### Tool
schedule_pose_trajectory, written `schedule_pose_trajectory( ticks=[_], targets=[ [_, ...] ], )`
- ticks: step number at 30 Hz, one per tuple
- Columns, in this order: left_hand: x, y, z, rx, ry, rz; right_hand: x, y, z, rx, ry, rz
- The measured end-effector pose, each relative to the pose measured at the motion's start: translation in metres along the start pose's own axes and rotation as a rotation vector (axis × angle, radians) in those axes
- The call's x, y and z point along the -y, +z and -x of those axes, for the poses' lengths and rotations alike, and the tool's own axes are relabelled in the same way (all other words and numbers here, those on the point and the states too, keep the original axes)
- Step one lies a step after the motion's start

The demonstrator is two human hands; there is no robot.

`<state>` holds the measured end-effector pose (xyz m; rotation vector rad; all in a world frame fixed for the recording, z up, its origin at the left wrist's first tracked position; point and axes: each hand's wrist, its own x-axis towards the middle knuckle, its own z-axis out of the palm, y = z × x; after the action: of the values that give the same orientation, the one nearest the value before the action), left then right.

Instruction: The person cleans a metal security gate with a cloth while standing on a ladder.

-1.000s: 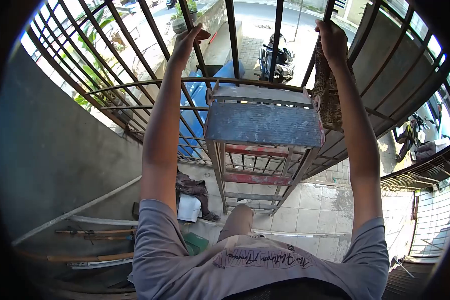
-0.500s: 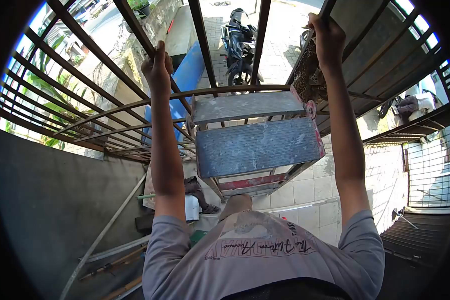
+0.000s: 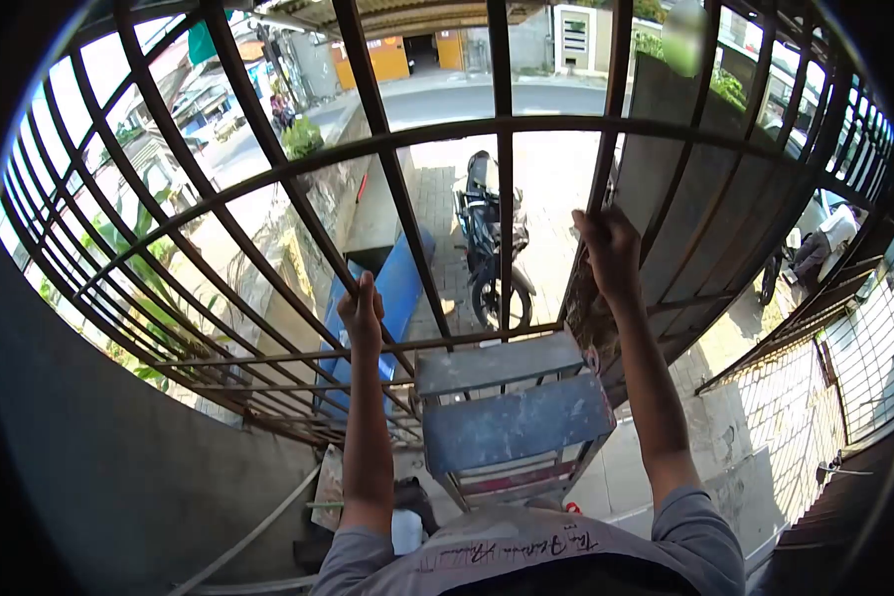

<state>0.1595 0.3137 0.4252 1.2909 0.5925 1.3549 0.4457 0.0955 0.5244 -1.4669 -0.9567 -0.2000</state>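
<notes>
My left hand (image 3: 363,310) is closed around one upright of the dark metal bars (image 3: 313,223), left of the stepladder. Higher up on the right, my right hand (image 3: 611,253) is closed on another upright bar (image 3: 611,109). A brown patterned cloth (image 3: 584,310) hangs just below that hand, partly hidden by the wrist. Between my forearms stands a worn stepladder (image 3: 517,429) with wide, paint-spotted grey-blue steps, against the bars. My body leans over it and hides its lower part.
A horizontal rail (image 3: 447,134) crosses the bars. Beyond them are a parked motorcycle (image 3: 492,238), a blue panel (image 3: 397,298) and a road (image 3: 467,99). Left is a grey wall (image 3: 149,437); a long pole (image 3: 253,526) leans there. Pale floor tiles (image 3: 626,467) lie below right.
The view has tilted up, bringing the road and upper rail into sight. Both hands and the stepladder appear lower in the picture; both hands still hold bars.
</notes>
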Motion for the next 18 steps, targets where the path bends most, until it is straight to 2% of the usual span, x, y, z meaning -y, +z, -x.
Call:
schedule_pose_trajectory(
  ticks=[2,4,8,9,10,11,13,16,18],
  targets=[
    [0.000,-0.002,0.000,-0.006,0.022,-0.057,0.006,-0.013,0.000,-0.161,-0.300,0.109],
    [0.002,-0.004,0.003,0.009,0.039,-0.058,0.014,-0.029,0.005,-0.278,-0.245,-0.016],
    [0.005,0.000,0.004,-0.021,0.072,-0.077,0.046,-0.065,-0.015,-0.224,-0.440,0.058],
    [0.007,-0.002,0.003,-0.011,0.102,-0.086,0.067,-0.079,-0.027,-0.153,-0.567,0.091],
    [0.005,-0.001,0.001,-0.016,0.109,-0.084,0.096,-0.089,-0.037,-0.172,-0.648,0.089],
    [0.006,-0.001,0.002,-0.031,0.098,-0.076,0.114,-0.100,-0.051,-0.146,-0.680,0.089],
    [0.004,0.000,0.006,-0.045,0.086,-0.068,0.152,-0.123,-0.078,-0.161,-0.930,0.267],
    [-0.001,0.003,0.007,-0.076,0.060,-0.087,0.180,-0.130,-0.091,-0.048,-0.889,0.299],
    [-0.007,0.005,0.010,-0.084,0.049,-0.096,0.173,-0.120,-0.095,-0.017,-0.773,0.069]
  ],
)
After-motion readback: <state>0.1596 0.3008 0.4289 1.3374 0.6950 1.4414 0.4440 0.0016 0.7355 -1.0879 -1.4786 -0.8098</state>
